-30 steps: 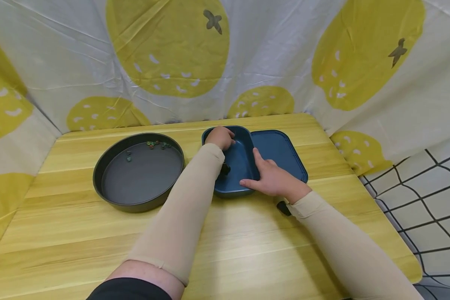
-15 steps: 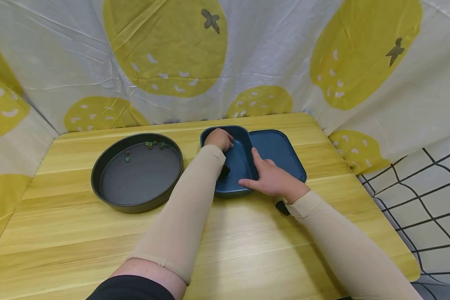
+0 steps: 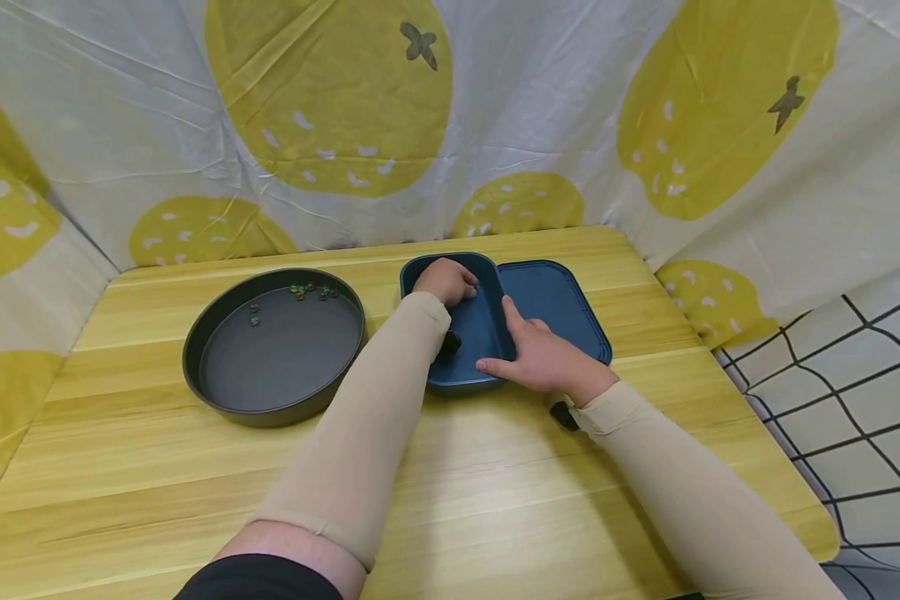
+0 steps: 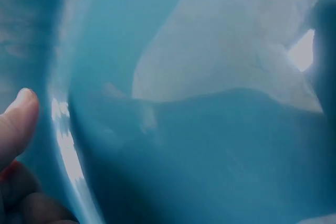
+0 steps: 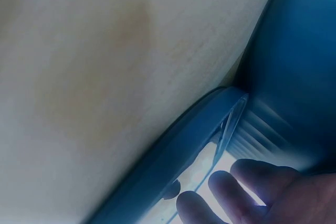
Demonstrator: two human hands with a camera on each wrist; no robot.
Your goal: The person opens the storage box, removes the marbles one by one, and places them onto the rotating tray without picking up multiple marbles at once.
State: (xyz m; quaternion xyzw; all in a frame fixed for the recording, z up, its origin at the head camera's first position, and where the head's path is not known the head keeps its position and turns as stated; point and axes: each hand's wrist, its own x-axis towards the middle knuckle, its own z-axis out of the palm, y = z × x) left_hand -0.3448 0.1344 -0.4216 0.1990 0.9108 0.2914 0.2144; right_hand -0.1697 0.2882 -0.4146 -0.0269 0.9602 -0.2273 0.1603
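Observation:
Inside a deep blue rectangular box (image 3: 483, 337), my left hand (image 3: 447, 282) reaches down with its fingers bent toward the floor of the box. The left wrist view has the thumb and curled fingers (image 4: 18, 121) at its left edge, with a small red patch between them; I cannot tell whether they pinch something. My right hand (image 3: 543, 354) steadies the box's right side, index finger along the rim and thumb stretched over the near corner. From below, the right wrist view catches straight fingers (image 5: 226, 192) near the blue box wall (image 5: 304, 66).
A flat blue lid (image 3: 558, 300) lies right of the box, partly under the right hand. At left stands a round dark grey pan (image 3: 270, 367) with several small green and reddish beads (image 3: 311, 291). A patterned curtain (image 3: 517, 125) borders the wooden table (image 3: 480, 500).
My left hand has shifted slightly right inside the box. The right hand stays at the rim, and the beads in the pan lie as before.

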